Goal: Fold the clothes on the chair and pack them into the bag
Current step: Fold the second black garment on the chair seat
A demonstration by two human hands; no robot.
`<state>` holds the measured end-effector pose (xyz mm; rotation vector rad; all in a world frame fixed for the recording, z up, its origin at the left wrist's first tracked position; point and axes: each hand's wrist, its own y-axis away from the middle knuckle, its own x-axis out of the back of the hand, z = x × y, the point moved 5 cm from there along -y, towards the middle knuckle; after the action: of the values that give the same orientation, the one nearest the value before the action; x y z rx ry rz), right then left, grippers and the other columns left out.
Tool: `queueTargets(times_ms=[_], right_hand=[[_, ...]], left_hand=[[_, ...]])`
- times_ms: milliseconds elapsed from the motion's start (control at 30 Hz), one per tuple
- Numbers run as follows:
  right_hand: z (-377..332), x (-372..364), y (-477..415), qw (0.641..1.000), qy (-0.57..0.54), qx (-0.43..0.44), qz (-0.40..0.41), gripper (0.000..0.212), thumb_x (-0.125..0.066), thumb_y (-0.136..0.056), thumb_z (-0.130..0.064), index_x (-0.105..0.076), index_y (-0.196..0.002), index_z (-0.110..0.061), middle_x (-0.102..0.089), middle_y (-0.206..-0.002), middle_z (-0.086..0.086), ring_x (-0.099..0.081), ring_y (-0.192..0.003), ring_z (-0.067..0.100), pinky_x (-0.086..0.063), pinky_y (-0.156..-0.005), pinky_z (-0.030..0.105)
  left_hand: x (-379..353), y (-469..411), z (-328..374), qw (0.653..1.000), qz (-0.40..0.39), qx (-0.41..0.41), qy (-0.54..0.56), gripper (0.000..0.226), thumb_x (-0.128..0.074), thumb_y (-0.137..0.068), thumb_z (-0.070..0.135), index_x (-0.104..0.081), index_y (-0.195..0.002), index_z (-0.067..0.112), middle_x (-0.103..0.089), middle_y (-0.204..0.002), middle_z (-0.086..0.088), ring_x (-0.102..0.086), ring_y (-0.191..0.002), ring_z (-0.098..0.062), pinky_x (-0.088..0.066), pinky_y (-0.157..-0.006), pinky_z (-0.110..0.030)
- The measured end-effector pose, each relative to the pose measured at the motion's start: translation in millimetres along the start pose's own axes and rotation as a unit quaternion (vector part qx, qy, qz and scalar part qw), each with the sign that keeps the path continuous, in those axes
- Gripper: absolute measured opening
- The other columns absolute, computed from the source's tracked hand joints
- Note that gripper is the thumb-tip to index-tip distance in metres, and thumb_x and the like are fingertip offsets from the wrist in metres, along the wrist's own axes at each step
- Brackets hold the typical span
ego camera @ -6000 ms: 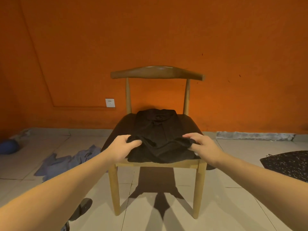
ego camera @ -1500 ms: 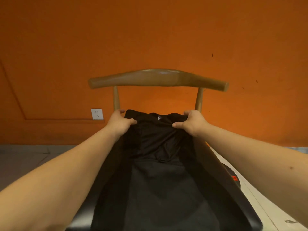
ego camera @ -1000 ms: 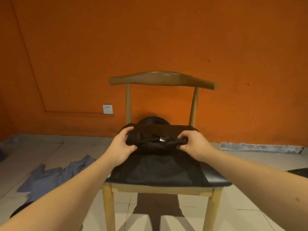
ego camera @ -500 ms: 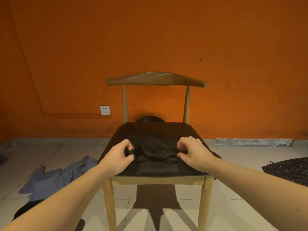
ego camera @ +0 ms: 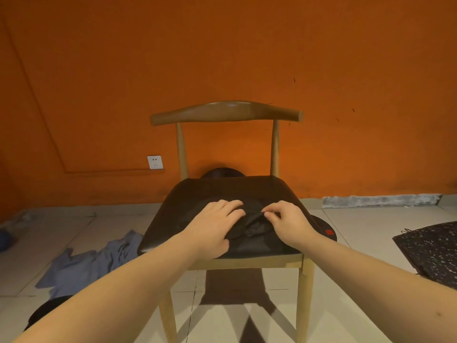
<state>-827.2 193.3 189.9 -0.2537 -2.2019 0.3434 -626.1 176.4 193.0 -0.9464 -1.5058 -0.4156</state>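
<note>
A black garment (ego camera: 249,231) lies folded into a small bundle on the dark seat of a wooden chair (ego camera: 226,113). My left hand (ego camera: 214,226) lies on the bundle's left part with fingers stretched over the cloth. My right hand (ego camera: 288,220) pinches a fold of the cloth at the top of the bundle between thumb and fingers. The garment is hard to tell from the dark seat. A dark speckled bag (ego camera: 432,251) lies on the floor at the right edge.
A blue-grey garment (ego camera: 94,263) lies crumpled on the tiled floor left of the chair. A dark object (ego camera: 47,310) sits at the lower left. A black thing with a red label (ego camera: 326,230) shows behind the seat's right side. The orange wall has a socket (ego camera: 155,162).
The garment's collar end was brought forward from the chair back to the seat's front. Both hands then closed in toward the middle; the left hand let go and flattened on the cloth.
</note>
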Motion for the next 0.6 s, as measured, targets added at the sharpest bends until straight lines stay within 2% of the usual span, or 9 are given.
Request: queueTargets(times_ms=[100,200,267,333,400,467,500,600], right_hand=[[5,1,-2,1.0,0.001,-0.003,0.03,0.021,-0.06,-0.102,-0.021,-0.071,-0.119,-0.027,-0.06,-0.114,-0.007,-0.053,-0.097,0.005,-0.049,-0.097,0.028],[-2,7,3,0.995,-0.003,0.038,0.091,0.018,-0.068,-0.091,-0.013,-0.062,-0.093,-0.031,-0.052,-0.098,-0.013,-0.053,-0.086,0.007,-0.055,-0.081,0.03],[-11,5,6,0.994,0.002,0.084,0.068,0.021,-0.067,-0.088,-0.01,-0.061,-0.085,-0.03,-0.052,-0.091,-0.013,-0.054,-0.083,0.007,-0.054,-0.076,0.031],[-18,-6,10,0.995,0.029,0.093,0.009,0.017,-0.066,-0.09,-0.013,-0.067,-0.09,-0.031,-0.053,-0.092,-0.013,-0.056,-0.085,0.008,-0.055,-0.079,0.032],[-19,-19,10,0.994,0.067,0.075,-0.029,0.012,-0.066,-0.095,-0.029,-0.072,-0.106,-0.031,-0.054,-0.098,-0.012,-0.058,-0.091,0.01,-0.055,-0.084,0.032],[-16,-29,11,0.995,0.079,0.036,-0.043,0.028,-0.067,-0.094,-0.046,-0.07,-0.117,-0.03,-0.054,-0.104,-0.011,-0.058,-0.094,0.011,-0.055,-0.086,0.031],[-14,-32,11,0.995,0.084,0.023,-0.041,0.03,-0.067,-0.093,-0.049,-0.07,-0.117,-0.03,-0.053,-0.104,-0.01,-0.058,-0.094,0.011,-0.055,-0.086,0.031],[-15,-31,11,0.995,0.095,0.022,-0.033,0.019,-0.065,-0.097,-0.039,-0.074,-0.11,-0.028,-0.05,-0.099,-0.012,-0.058,-0.09,0.011,-0.057,-0.086,0.032]], left_hand=[[4,-15,14,0.998,0.034,-0.043,-0.012,0.057,-0.067,-0.087,0.034,-0.047,-0.139,0.022,-0.037,-0.148,0.002,-0.041,-0.125,-0.019,-0.042,-0.103,-0.034],[6,-20,24,0.988,0.069,-0.125,-0.052,0.033,-0.069,-0.088,0.019,-0.059,-0.119,0.021,-0.052,-0.129,-0.001,-0.051,-0.106,-0.02,-0.048,-0.084,-0.034],[2,-22,22,0.983,0.079,-0.151,-0.074,0.031,-0.073,-0.085,0.015,-0.063,-0.114,0.021,-0.057,-0.124,-0.001,-0.053,-0.103,-0.02,-0.049,-0.08,-0.033],[0,-24,15,0.982,0.083,-0.142,-0.09,0.029,-0.075,-0.085,0.017,-0.066,-0.111,0.023,-0.058,-0.119,0.0,-0.052,-0.101,-0.019,-0.048,-0.078,-0.032],[-1,-27,8,0.985,0.076,-0.115,-0.102,0.029,-0.073,-0.086,0.021,-0.068,-0.114,0.025,-0.059,-0.117,0.001,-0.052,-0.1,-0.018,-0.046,-0.077,-0.031],[-4,-30,1,0.989,0.064,-0.082,-0.108,0.028,-0.068,-0.091,0.026,-0.068,-0.119,0.024,-0.06,-0.117,0.001,-0.054,-0.102,-0.019,-0.047,-0.078,-0.032],[-5,-32,-3,0.991,0.055,-0.06,-0.102,0.025,-0.064,-0.095,0.029,-0.068,-0.119,0.024,-0.06,-0.118,0.001,-0.054,-0.103,-0.019,-0.047,-0.08,-0.033],[-1,-34,-11,0.997,0.059,-0.009,-0.056,0.019,-0.056,-0.102,0.032,-0.069,-0.113,0.025,-0.06,-0.116,0.004,-0.053,-0.103,-0.016,-0.048,-0.083,-0.031]])
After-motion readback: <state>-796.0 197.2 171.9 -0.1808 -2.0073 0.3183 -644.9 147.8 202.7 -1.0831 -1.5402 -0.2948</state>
